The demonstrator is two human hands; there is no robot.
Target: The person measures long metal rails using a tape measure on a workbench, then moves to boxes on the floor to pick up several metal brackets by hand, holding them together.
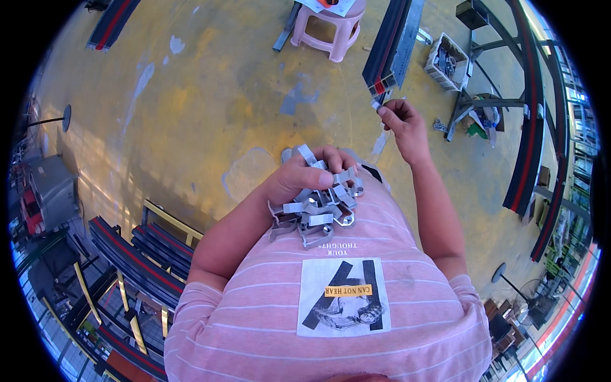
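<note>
A pile of grey angled metal bracket pieces [316, 207] is pressed against the pink striped shirt [318, 305] at belly height. The left hand [299, 175] is laid over the top of the pile, fingers curled around several brackets and clenched on them; the thumb is set across the front of the stack. The lower brackets hang below the hand and rest against the shirt.

The right hand [402, 124] is raised ahead and to the right, well apart from the pile. A single small grey metal bracket [377, 104] is pinched between its thumb and fingertips, the other fingers folded in. This piece is held right at the near end of a long dark aluminium profile with a red strip [391, 51], which lies on the yellow-stained concrete floor [210, 95]; contact between piece and profile cannot be told.

Beside the profile, a white plastic crate of small metal parts [449, 62] is seen, and further back a pink plastic stool [331, 28]. More dark profiles with red strips [137, 254] are stacked on a rack at lower left.
</note>
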